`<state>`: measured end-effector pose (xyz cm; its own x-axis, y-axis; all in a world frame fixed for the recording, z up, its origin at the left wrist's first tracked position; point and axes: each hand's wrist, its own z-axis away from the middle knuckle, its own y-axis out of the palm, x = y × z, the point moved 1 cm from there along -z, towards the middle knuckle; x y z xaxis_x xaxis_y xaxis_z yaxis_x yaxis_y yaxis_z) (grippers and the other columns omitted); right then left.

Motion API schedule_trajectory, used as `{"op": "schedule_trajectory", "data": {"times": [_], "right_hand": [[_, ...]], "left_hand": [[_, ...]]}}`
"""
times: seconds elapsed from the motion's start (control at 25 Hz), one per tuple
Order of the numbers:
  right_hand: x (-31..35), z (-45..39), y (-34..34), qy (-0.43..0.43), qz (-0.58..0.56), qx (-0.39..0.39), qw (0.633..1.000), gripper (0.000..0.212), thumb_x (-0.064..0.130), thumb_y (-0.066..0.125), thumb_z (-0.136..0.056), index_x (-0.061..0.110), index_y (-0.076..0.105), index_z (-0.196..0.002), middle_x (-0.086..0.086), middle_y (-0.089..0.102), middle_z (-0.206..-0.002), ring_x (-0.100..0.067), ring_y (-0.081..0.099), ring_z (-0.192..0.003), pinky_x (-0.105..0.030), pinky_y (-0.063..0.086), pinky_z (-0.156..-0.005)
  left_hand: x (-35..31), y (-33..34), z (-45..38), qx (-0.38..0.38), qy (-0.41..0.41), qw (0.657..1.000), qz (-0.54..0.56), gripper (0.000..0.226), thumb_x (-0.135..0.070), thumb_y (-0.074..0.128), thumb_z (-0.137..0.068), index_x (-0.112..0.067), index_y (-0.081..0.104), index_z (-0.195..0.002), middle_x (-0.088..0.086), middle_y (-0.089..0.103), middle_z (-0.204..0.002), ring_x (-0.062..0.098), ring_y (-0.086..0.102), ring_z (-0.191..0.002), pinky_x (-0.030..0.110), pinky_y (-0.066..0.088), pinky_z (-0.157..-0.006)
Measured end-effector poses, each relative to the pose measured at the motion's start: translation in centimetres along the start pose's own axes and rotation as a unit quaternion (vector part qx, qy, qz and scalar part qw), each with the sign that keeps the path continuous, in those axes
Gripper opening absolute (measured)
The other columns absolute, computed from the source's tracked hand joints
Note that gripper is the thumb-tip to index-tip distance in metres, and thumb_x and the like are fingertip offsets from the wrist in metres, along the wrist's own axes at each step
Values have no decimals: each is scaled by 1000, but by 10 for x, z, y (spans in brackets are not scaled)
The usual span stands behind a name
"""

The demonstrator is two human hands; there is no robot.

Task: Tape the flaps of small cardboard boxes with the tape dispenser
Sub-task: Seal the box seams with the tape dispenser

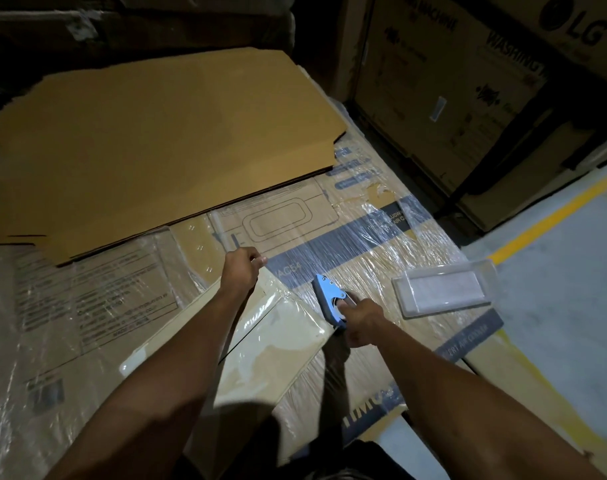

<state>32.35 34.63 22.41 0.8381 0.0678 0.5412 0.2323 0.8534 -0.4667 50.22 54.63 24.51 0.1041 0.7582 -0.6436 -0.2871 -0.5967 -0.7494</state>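
Head view: dim storage area, looking down over both forearms at stacked cardboard.
Small box: a pale cardboard box [260,344] lies near the centre on top of large printed cartons wrapped in clear film [364,244].
Left hand: the left hand [241,268] is at the box's far end, fingers [259,261] curled and pinching what looks like a strip of clear tape; the strip itself is hard to make out.
Right hand: the right hand [361,318] grips the blue tape dispenser [329,301], fingers clenched around it, at the box's right edge.
Flat cardboard: a big plain brown sheet [163,143] lies far left.
Tray: a clear plastic tray [444,289] rests to the right of the dispenser.
Background: washing-machine cartons [451,81] stand far right, beside a floor with a yellow line [551,216].
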Motion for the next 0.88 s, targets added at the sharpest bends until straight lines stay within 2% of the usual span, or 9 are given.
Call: {"op": "schedule_trajectory", "data": {"times": [0.08,0.16,0.24,0.32,0.4,0.48,0.68,0.76,0.88], "right_hand": [[1,10,2,30,-119,86,989,42,26,71,-87,16,54,-123,-20,63,-93,-32,65,-62,-47,59,-65],[7,16,6,16,-117,99,988,56,17,78,-80,15,49,-128,-22,65,-100,-31,66,-63,-43,59,-59],[16,26,12,-15,-46,53,997,61,17,84,-71,7,53,-122,-17,65,-104,-27,68,-73,-34,59,-55],[22,38,21,-63,109,14,992,59,28,85,-67,1,60,-113,-12,66,-105,-22,66,-82,-27,56,-64],[20,49,34,-104,243,-41,964,54,27,83,-72,0,61,-113,-11,63,-111,-23,64,-100,-28,52,-78],[14,54,43,-116,282,-81,949,42,20,76,-79,2,60,-114,-12,62,-114,-26,64,-104,-32,54,-84],[4,49,51,-115,215,-83,966,36,16,71,-82,-2,62,-111,-15,65,-110,-27,64,-103,-26,50,-77],[-1,51,55,-117,189,-74,972,28,12,60,-89,-5,60,-111,-19,63,-113,-31,60,-110,-30,48,-84],[-8,46,54,-121,148,-47,981,26,16,64,-87,-1,65,-108,-18,67,-107,-28,64,-102,-25,47,-83]], "left_hand": [[1,0,0,0,3,1000,-5,21,-23,65,-93,-4,70,-86,5,63,-72,18,58,-68,23,39,-67],[3,1,3,-1,-8,1000,-15,21,-28,62,-95,-10,67,-87,5,62,-75,21,58,-72,26,39,-67],[5,3,10,-7,9,998,-68,22,-32,54,-99,-13,63,-91,8,64,-84,27,59,-79,31,40,-68],[8,6,12,0,61,988,-142,24,-31,45,-102,-13,60,-101,9,65,-99,32,59,-93,37,42,-78],[12,5,6,53,74,983,-161,27,-33,43,-102,-12,58,-112,9,62,-114,31,57,-105,41,41,-88],[14,3,-1,114,60,981,-148,34,-36,47,-101,-12,57,-122,11,58,-127,31,55,-113,41,43,-95],[12,3,-2,94,1,992,-89,61,-32,60,-95,-7,37,-146,18,47,-144,36,45,-132,44,39,-106],[17,6,-4,87,21,991,-101,53,-36,60,-95,-8,48,-138,17,52,-140,35,49,-128,42,41,-103],[21,5,-5,71,14,994,-78,43,-36,63,-93,-10,59,-127,16,62,-128,35,56,-118,41,46,-96]]}}
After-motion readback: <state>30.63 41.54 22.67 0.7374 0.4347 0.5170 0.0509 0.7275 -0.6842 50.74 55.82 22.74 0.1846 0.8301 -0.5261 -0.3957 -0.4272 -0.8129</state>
